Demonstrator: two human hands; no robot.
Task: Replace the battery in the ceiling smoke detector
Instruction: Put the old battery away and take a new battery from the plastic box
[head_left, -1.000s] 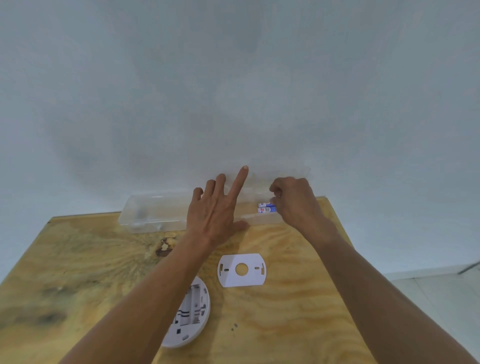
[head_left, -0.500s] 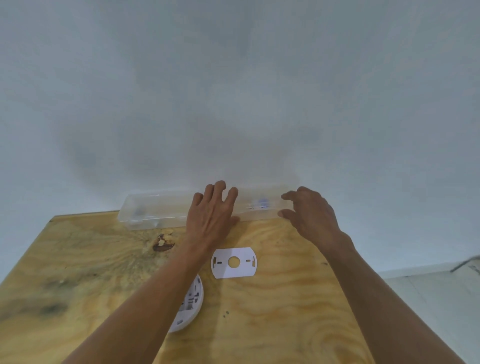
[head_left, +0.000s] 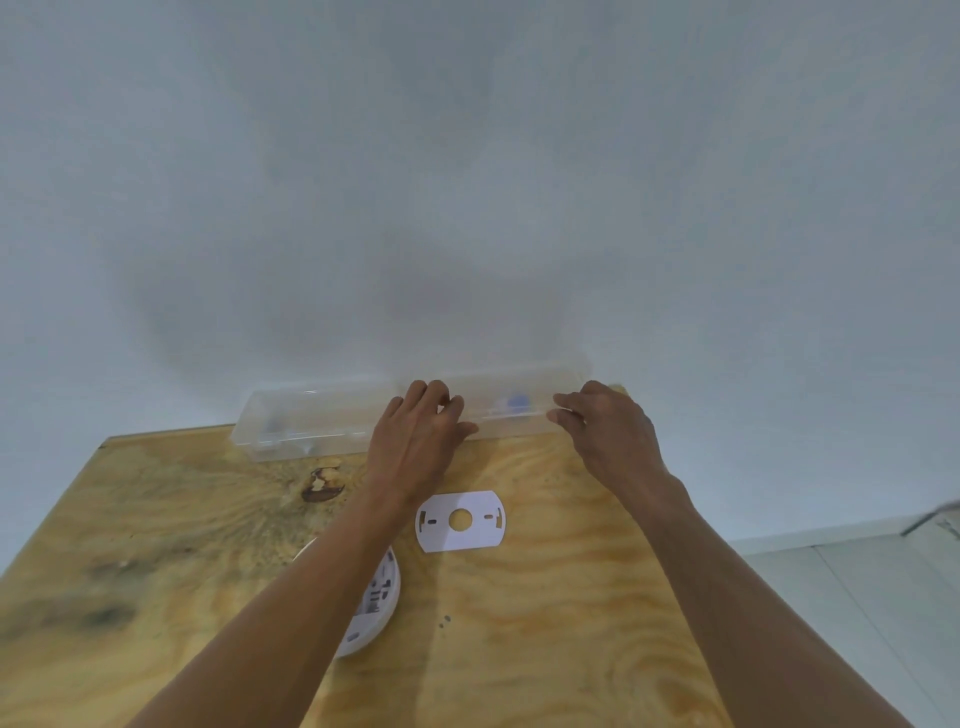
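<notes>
The smoke detector (head_left: 371, 603) lies opened on the tabletop (head_left: 545, 649) at 6 o'clock, its mounting plate (head_left: 460, 520) beside it. Both hands rest on the clear box (head_left: 332, 421) at 12 o'clock: left hand (head_left: 415, 441) flat, right hand (head_left: 608, 431) loose, neither grip holding a battery. Fitting and remounting remain.

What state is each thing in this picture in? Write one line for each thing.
Clear box: lying along the table's far edge, lid seemingly shut.
Smoke detector: off its plate, inside facing up.
Mounting plate: flat, apart from the detector.
Left hand: resting on the box.
Right hand: fingertips at the box.
</notes>
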